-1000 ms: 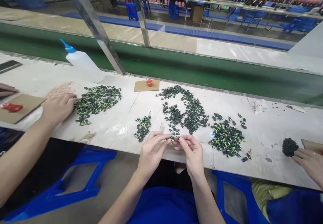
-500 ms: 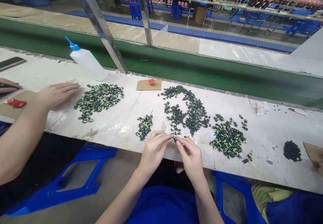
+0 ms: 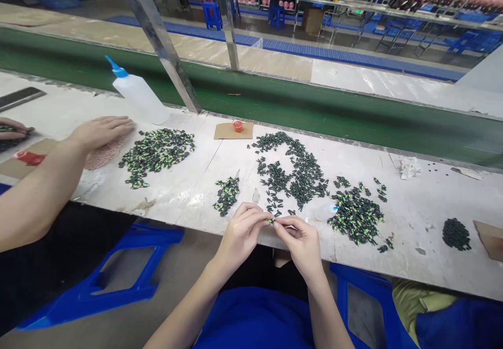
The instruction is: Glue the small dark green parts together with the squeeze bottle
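Note:
My left hand [image 3: 242, 232] and my right hand [image 3: 301, 241] meet fingertip to fingertip over the table's front edge. Between them they pinch a small dark piece with bright green on it [image 3: 270, 221], mostly covered by the fingers. Just beyond lies a spread of small dark green rod-like pieces [image 3: 308, 176]. A small pile of black-and-green pieces [image 3: 227, 196] is left of my left hand. To the right of my right hand are a small translucent bottle with a blue tip [image 3: 325, 212] and a larger black-and-green pile [image 3: 357, 214].
A red cup [image 3: 238, 126] stands on cardboard [image 3: 222, 131] at the back. A co-worker's hand [image 3: 98, 135] rests by a pinkish heap [image 3: 105, 154] at left. A white bottle [image 3: 141, 97] leans near a metal post [image 3: 173, 71]. A dark pile [image 3: 456, 234] lies at right.
My hands stay together on the small piece, the right fingers shifting slightly. The co-worker's arm at left has moved a little to the right. A hand at the far right has left the view.

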A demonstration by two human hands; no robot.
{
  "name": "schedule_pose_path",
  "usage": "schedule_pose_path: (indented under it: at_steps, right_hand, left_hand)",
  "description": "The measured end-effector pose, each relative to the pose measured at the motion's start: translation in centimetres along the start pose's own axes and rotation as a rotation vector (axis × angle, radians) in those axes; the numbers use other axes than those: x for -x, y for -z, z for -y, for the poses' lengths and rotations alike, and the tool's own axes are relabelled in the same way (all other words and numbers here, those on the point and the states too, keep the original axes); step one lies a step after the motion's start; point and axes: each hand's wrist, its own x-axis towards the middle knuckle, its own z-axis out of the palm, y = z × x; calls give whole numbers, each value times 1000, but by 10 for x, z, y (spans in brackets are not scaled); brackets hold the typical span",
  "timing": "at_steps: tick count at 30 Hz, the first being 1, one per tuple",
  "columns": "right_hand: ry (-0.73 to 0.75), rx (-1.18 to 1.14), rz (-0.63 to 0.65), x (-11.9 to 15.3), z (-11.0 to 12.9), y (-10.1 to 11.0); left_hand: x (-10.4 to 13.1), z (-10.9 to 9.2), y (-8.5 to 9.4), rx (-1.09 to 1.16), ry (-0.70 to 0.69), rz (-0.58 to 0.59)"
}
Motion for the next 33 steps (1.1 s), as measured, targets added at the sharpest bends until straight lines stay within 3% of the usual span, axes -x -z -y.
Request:
schedule_pose_path:
  at_steps: [9,18,22,33]
  right_hand:
    - [7,39,95,3,-1,6]
    - [100,32,61,8,-2,-1]
    - [45,-27,89,8,-5,-1]
    - [-132,-149,102,1,-8,3]
  left_hand:
    - [0,-7,1,-35,-48,23]
    - [2,-17,2,-138,-96,36]
    - [3,-15,1,-149,-112,43]
    - [8,-7,-3,-153,15,148]
